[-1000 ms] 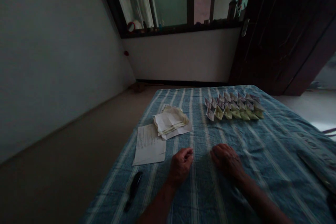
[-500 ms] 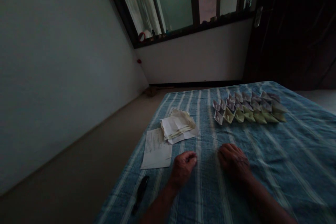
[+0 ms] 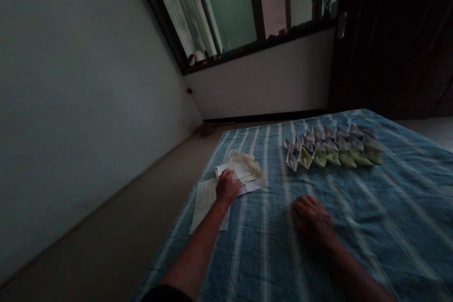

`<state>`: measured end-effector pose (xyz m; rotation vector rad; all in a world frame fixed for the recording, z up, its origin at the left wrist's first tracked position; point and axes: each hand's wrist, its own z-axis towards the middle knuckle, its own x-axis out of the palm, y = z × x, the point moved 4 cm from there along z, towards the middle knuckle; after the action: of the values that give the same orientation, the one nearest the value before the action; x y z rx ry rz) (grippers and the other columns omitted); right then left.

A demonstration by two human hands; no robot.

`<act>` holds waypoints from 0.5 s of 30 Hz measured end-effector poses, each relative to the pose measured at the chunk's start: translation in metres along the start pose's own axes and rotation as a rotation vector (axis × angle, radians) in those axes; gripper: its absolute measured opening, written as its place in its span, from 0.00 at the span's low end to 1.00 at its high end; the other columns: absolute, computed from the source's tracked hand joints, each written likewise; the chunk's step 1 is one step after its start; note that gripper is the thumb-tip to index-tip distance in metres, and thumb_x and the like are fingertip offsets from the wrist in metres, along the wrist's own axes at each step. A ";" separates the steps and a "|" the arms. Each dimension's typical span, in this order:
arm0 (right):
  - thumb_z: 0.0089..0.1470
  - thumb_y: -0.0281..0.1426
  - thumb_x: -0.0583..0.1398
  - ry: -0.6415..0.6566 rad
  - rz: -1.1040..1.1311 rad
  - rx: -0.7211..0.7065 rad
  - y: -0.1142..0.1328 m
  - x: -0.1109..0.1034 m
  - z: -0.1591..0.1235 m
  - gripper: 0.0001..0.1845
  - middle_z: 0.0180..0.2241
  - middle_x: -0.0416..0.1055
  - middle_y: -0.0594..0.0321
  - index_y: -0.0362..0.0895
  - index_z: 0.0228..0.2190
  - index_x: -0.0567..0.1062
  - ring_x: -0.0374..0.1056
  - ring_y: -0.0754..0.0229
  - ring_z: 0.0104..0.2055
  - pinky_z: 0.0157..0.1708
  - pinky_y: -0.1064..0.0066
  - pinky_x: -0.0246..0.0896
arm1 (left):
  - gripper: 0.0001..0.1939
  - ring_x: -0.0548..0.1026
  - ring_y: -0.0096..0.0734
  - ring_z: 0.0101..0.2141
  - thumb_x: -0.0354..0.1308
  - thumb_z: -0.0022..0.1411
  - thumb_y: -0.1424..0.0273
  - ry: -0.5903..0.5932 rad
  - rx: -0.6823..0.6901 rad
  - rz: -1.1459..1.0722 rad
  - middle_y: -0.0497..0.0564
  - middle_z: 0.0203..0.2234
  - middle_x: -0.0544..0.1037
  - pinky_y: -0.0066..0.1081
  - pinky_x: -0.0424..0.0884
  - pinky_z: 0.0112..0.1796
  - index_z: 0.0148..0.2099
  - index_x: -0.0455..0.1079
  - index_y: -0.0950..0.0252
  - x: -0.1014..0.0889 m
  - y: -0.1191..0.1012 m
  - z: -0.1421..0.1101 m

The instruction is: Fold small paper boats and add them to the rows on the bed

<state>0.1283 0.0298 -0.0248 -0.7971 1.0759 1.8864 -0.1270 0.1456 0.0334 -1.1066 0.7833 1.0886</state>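
Note:
My left hand (image 3: 227, 187) reaches forward onto a loose stack of folded paper (image 3: 243, 170), its fingers bunched on the stack's near edge. Under the stack and beside it lies a printed paper sheet (image 3: 205, 203). My right hand (image 3: 311, 218) rests on the blue striped cloth (image 3: 399, 231), holding nothing, its fingers slightly curved. Farther off stand rows of small folded paper boats (image 3: 332, 150), pale white and green, beyond my right hand and not touching it. My left forearm hides the spot where a black pen-like object lay.
The cloth-covered surface ends at a floor strip on the left, beside a grey wall (image 3: 88, 104). A dark door (image 3: 385, 33) stands at the back right. Behind the surface is a window (image 3: 226, 4), with a bottle (image 3: 317, 4) on its sill.
My left hand has moved forward from the cloth onto the paper stack, and my forearm now covers the black object. My right hand has barely moved.

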 end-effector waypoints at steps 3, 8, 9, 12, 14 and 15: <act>0.59 0.27 0.54 0.002 0.009 0.001 0.000 0.000 0.001 0.11 0.31 0.71 0.61 0.46 0.25 0.71 0.64 0.56 0.37 0.38 0.66 0.55 | 0.23 0.67 0.44 0.57 0.61 0.51 0.74 0.046 0.012 0.065 0.60 0.57 0.68 0.36 0.63 0.56 0.52 0.70 0.68 0.006 0.001 0.010; 0.59 0.27 0.54 -0.034 0.015 -0.010 0.000 0.000 0.001 0.12 0.30 0.70 0.62 0.47 0.24 0.71 0.63 0.57 0.36 0.37 0.66 0.54 | 0.24 0.66 0.42 0.57 0.60 0.52 0.73 0.128 0.035 0.136 0.59 0.56 0.71 0.37 0.61 0.57 0.53 0.70 0.67 0.012 -0.002 0.019; 0.59 0.27 0.54 -0.039 0.018 -0.013 0.000 0.000 0.001 0.12 0.30 0.70 0.62 0.47 0.24 0.71 0.63 0.57 0.36 0.38 0.66 0.54 | 0.24 0.67 0.41 0.57 0.60 0.53 0.73 0.143 0.041 0.144 0.58 0.56 0.71 0.36 0.61 0.57 0.54 0.70 0.66 0.013 -0.002 0.020; 0.59 0.28 0.54 -0.040 0.020 -0.004 0.000 0.000 0.001 0.12 0.30 0.70 0.62 0.47 0.25 0.71 0.63 0.57 0.36 0.38 0.66 0.54 | 0.23 0.69 0.39 0.56 0.58 0.55 0.72 0.176 0.036 0.166 0.57 0.55 0.72 0.33 0.62 0.55 0.55 0.69 0.66 0.015 -0.003 0.021; 0.59 0.28 0.54 -0.028 0.018 0.005 0.001 0.000 0.001 0.11 0.31 0.70 0.62 0.47 0.25 0.71 0.63 0.56 0.36 0.38 0.66 0.54 | 0.24 0.70 0.39 0.54 0.57 0.56 0.71 0.191 0.014 0.181 0.58 0.54 0.73 0.31 0.64 0.53 0.56 0.68 0.67 0.016 -0.002 0.022; 0.59 0.28 0.54 -0.020 0.017 0.009 0.001 0.000 0.001 0.11 0.31 0.70 0.62 0.47 0.25 0.71 0.63 0.56 0.37 0.38 0.65 0.55 | 0.24 0.71 0.40 0.54 0.57 0.56 0.71 0.198 0.002 0.188 0.59 0.54 0.73 0.31 0.65 0.52 0.56 0.68 0.67 0.017 -0.001 0.022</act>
<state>0.1275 0.0306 -0.0242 -0.7642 1.0811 1.8987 -0.1213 0.1711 0.0250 -1.1689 1.0618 1.1450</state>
